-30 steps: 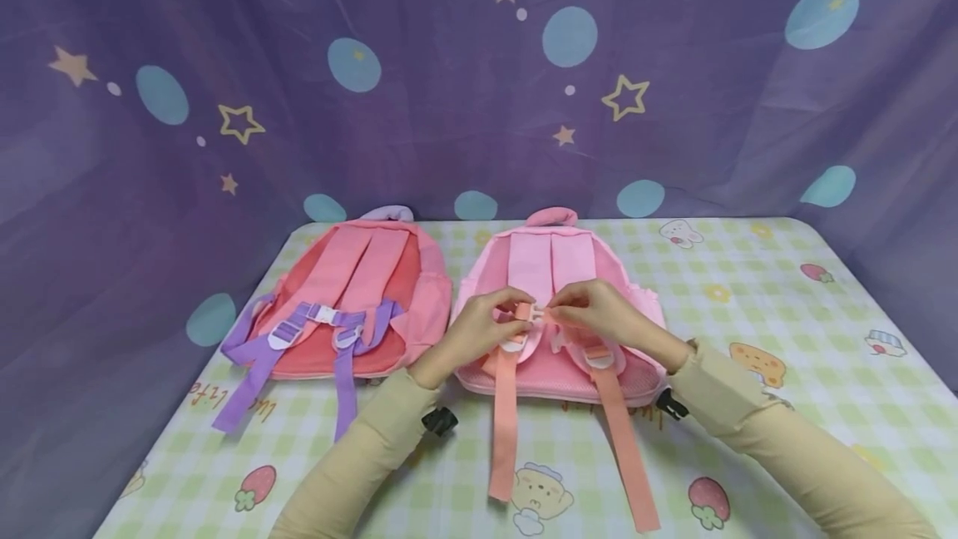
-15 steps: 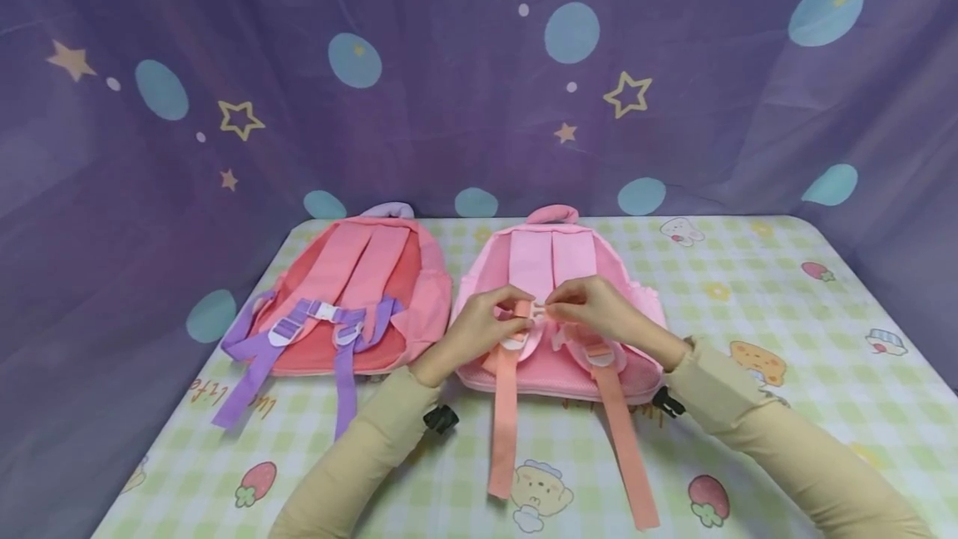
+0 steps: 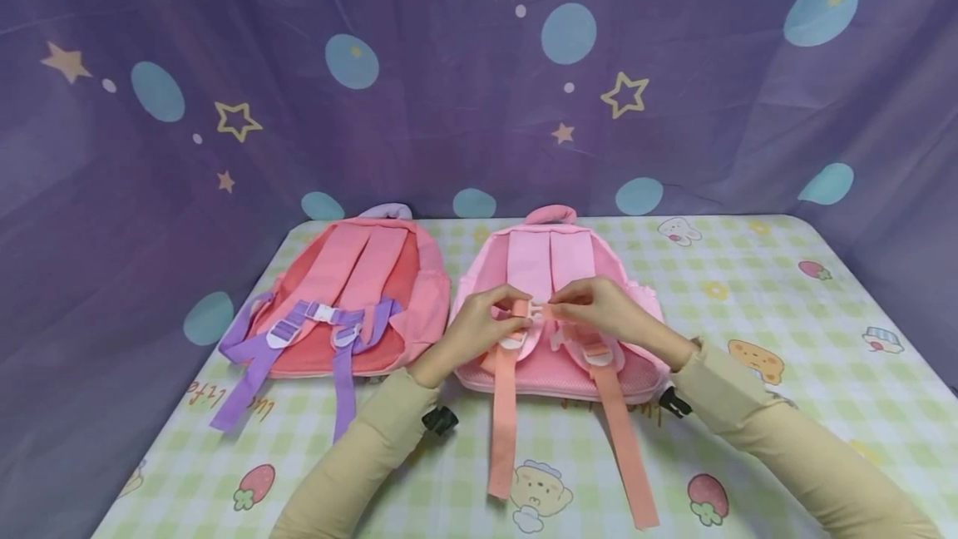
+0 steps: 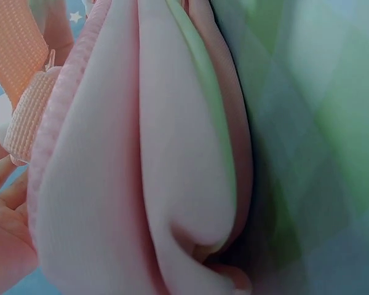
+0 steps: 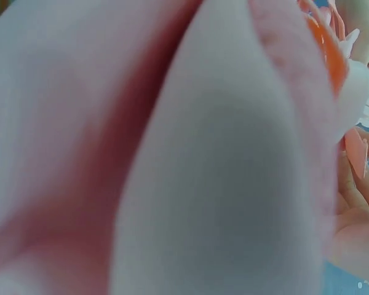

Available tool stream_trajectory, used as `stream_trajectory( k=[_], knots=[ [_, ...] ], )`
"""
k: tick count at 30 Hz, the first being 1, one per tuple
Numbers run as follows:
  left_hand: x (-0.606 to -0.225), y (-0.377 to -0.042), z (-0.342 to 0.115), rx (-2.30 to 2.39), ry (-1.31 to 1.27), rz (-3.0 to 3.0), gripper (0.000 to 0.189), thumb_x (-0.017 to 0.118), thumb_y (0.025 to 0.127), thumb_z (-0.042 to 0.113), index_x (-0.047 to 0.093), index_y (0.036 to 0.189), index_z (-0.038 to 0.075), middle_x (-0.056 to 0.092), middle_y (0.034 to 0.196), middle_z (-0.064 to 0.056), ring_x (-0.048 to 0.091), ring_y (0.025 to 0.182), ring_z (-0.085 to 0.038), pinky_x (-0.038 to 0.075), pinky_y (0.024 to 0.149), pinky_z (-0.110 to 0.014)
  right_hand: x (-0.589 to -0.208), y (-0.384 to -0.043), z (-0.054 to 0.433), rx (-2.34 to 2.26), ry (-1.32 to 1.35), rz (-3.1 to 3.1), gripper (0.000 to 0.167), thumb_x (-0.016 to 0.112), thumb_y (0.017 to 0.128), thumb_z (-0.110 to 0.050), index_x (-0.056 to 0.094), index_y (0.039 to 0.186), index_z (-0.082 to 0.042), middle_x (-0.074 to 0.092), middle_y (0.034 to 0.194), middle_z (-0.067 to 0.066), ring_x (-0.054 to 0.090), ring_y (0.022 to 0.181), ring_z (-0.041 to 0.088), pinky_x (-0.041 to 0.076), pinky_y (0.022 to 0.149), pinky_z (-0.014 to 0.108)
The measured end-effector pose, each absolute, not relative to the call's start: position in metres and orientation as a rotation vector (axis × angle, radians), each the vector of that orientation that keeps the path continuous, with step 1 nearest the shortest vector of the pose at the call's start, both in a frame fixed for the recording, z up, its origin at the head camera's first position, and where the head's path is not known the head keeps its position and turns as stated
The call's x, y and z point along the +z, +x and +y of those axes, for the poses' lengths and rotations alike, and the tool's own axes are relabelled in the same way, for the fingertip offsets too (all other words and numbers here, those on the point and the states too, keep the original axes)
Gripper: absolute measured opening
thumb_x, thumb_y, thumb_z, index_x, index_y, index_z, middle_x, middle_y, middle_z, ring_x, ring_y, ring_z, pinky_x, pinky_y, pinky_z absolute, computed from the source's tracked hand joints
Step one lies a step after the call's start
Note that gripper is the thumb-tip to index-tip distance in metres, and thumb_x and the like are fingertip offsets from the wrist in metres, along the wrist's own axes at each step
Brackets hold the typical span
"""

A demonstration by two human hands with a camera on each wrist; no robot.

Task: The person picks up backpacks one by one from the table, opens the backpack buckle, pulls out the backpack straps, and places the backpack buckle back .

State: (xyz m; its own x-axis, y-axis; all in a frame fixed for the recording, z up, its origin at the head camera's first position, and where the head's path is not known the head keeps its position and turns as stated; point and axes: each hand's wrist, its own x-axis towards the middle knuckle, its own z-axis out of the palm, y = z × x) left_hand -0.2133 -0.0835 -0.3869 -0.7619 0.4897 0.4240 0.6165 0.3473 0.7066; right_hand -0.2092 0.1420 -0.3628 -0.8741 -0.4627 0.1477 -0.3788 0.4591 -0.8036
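Observation:
A pink backpack lies on the table with its strap side up. Over its middle, my left hand pinches an orange strap end bearing one part of a white side-release buckle. My right hand pinches the orange webbing on the buckle's other side, and the pronged part shows between the fingertips. Two long orange straps hang from white adjusters toward the front. Up close, the backpack's side fills much of the left wrist view, with the left hand at its edge. The right wrist view is mostly blurred pink fabric.
To the left lies a coral backpack with purple straps and a white buckle joined across them. A green-checked cloth covers the table. Behind it hangs a purple curtain with stars and blue ovals.

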Motion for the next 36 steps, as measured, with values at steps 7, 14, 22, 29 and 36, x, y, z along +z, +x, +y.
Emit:
stream_trajectory(
  k=[7, 14, 22, 29, 36],
  knots=[
    [-0.3886, -0.2135, -0.0830, -1.409, -1.012, -2.456, 0.021, 0.075, 0.083, 0.001, 0.067, 0.102, -0.004, 0.070, 0.091, -0.013, 0.064, 0.081, -0.023, 0.056, 0.073, -0.035, -0.3658, -0.2093, 0.1474, -1.392, -0.740, 2.615, 0.016, 0.066, 0.091, -0.004, 0.072, 0.101, 0.007, 0.072, 0.095, 0.014, 0.061, 0.082, 0.016, 0.052, 0.075, 0.025],
    [-0.3888, -0.2121, -0.0821, -1.429, -1.006, -2.453, 0.021, 0.075, 0.082, 0.000, 0.068, 0.102, -0.003, 0.069, 0.090, -0.013, 0.064, 0.079, -0.023, 0.056, 0.072, -0.036, -0.3680, -0.2087, 0.1488, -1.407, -0.738, 2.613, 0.016, 0.066, 0.091, -0.004, 0.072, 0.100, 0.007, 0.072, 0.095, 0.015, 0.061, 0.083, 0.017, 0.052, 0.076, 0.024],
    [-0.3887, -0.2113, -0.0812, -1.443, -0.988, -2.489, 0.024, 0.074, 0.083, 0.000, 0.066, 0.105, -0.003, 0.070, 0.093, -0.015, 0.065, 0.083, -0.027, 0.056, 0.074, -0.039, -0.3685, -0.2085, 0.1460, -1.430, -0.718, 2.605, 0.015, 0.066, 0.091, -0.004, 0.073, 0.099, 0.007, 0.072, 0.094, 0.014, 0.063, 0.083, 0.017, 0.052, 0.074, 0.024],
    [-0.3876, -0.2112, -0.0807, -1.447, -0.972, -2.500, 0.024, 0.074, 0.083, -0.001, 0.067, 0.105, -0.004, 0.070, 0.094, -0.015, 0.066, 0.083, -0.027, 0.056, 0.072, -0.037, -0.3682, -0.2088, 0.1446, -1.439, -0.724, 2.601, 0.014, 0.066, 0.091, -0.003, 0.073, 0.098, 0.007, 0.072, 0.093, 0.014, 0.064, 0.083, 0.018, 0.052, 0.074, 0.024],
    [-0.3870, -0.2109, -0.0794, -1.477, -0.966, -2.513, 0.024, 0.074, 0.083, -0.001, 0.067, 0.106, -0.004, 0.069, 0.092, -0.015, 0.066, 0.083, -0.027, 0.055, 0.068, -0.025, -0.3696, -0.2100, 0.1421, -1.438, -0.699, 2.601, 0.015, 0.067, 0.091, -0.005, 0.073, 0.100, 0.005, 0.072, 0.093, 0.012, 0.064, 0.082, 0.018, 0.053, 0.074, 0.026]
  ],
)
